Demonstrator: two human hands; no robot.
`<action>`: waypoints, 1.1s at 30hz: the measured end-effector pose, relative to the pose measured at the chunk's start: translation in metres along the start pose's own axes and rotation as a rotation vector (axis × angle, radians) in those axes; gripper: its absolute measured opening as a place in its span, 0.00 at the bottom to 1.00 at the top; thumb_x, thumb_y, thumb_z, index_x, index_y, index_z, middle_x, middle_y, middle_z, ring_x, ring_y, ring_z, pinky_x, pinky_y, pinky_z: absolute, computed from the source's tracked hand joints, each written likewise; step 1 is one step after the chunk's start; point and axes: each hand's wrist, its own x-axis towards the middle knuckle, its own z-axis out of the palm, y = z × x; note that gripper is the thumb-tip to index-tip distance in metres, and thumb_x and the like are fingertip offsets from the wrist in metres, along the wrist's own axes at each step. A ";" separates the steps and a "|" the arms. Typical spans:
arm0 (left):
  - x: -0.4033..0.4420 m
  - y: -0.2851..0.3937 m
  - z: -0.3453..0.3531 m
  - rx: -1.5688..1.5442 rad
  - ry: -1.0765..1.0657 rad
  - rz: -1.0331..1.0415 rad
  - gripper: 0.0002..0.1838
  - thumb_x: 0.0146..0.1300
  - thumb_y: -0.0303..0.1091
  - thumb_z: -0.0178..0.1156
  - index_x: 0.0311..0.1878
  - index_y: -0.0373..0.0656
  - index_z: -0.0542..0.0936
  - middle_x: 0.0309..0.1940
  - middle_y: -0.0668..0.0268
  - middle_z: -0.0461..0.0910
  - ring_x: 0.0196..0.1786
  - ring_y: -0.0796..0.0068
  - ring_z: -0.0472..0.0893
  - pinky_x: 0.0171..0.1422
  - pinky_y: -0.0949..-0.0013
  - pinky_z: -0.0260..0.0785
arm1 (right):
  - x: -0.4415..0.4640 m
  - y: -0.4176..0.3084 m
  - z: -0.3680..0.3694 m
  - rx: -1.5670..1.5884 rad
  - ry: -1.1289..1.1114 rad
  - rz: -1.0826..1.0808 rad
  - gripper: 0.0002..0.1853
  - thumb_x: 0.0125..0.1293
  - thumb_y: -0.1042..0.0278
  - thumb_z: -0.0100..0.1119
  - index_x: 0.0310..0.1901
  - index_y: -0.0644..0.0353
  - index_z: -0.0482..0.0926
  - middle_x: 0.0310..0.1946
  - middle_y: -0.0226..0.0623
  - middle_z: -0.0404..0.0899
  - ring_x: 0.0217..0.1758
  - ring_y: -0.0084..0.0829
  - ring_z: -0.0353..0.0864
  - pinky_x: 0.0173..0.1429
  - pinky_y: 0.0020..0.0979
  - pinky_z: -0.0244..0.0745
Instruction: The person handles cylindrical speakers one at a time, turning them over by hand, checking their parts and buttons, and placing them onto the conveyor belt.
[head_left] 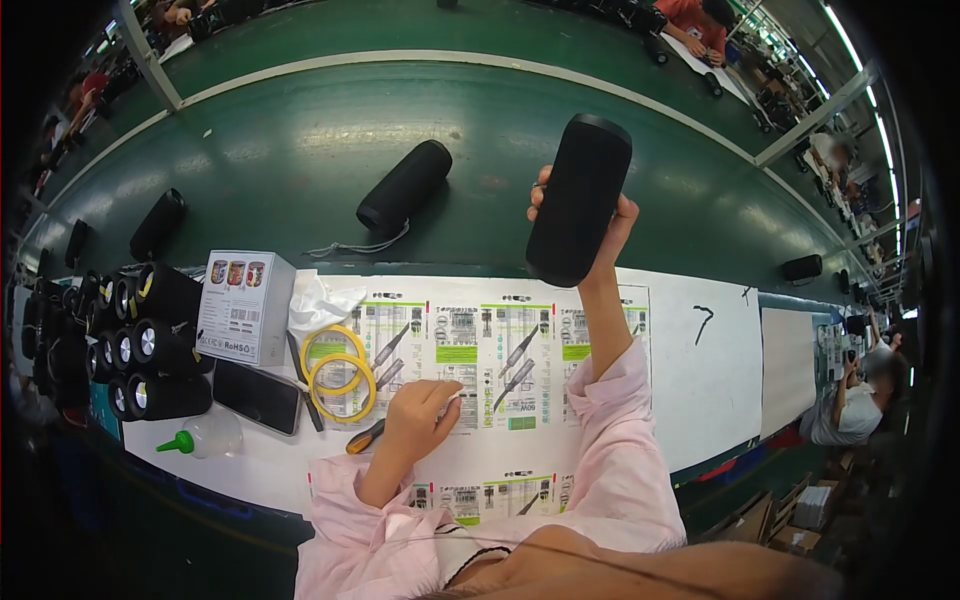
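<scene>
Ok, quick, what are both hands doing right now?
Left hand: partly curled over the printed sheet; can't tell if it's holding anything.
Right hand: closed, holding a black cylinder.

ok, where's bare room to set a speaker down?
White paper marked 7, between the printed sheet and tan board: bare apart from pen marks. Green surface, rightward from the held speaker to the next speaker: looks free too. Crowded: far left, around the stacked speakers, box, phone and bottle.
</scene>
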 end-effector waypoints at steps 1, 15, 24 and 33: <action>0.000 -0.001 0.000 0.001 0.002 0.001 0.08 0.51 0.27 0.61 0.37 0.42 0.78 0.28 0.62 0.79 0.31 0.64 0.78 0.36 0.64 0.68 | 0.000 0.000 0.003 -0.001 -0.018 0.004 0.35 0.57 0.43 0.45 0.56 0.67 0.65 0.45 0.48 0.69 0.43 0.39 0.74 0.45 0.37 0.76; -0.002 -0.001 0.002 0.049 -0.012 0.026 0.09 0.51 0.27 0.61 0.37 0.42 0.78 0.29 0.63 0.79 0.32 0.65 0.77 0.37 0.65 0.67 | 0.005 -0.001 -0.039 -0.970 0.404 -0.340 0.40 0.45 0.75 0.67 0.60 0.61 0.57 0.49 0.36 0.68 0.50 0.28 0.70 0.54 0.28 0.69; -0.004 -0.003 0.004 0.064 0.024 0.056 0.08 0.50 0.27 0.61 0.36 0.42 0.78 0.28 0.64 0.79 0.31 0.65 0.78 0.36 0.65 0.67 | 0.007 0.019 -0.103 -1.471 0.559 -0.392 0.41 0.45 0.73 0.68 0.61 0.63 0.56 0.53 0.41 0.64 0.55 0.33 0.67 0.61 0.31 0.61; -0.005 -0.004 0.004 0.104 0.020 0.111 0.08 0.50 0.28 0.61 0.36 0.43 0.78 0.27 0.65 0.78 0.30 0.67 0.77 0.35 0.66 0.67 | -0.018 -0.008 -0.085 -1.814 0.653 -0.077 0.47 0.53 0.55 0.64 0.67 0.59 0.44 0.44 0.55 0.74 0.45 0.49 0.76 0.55 0.39 0.68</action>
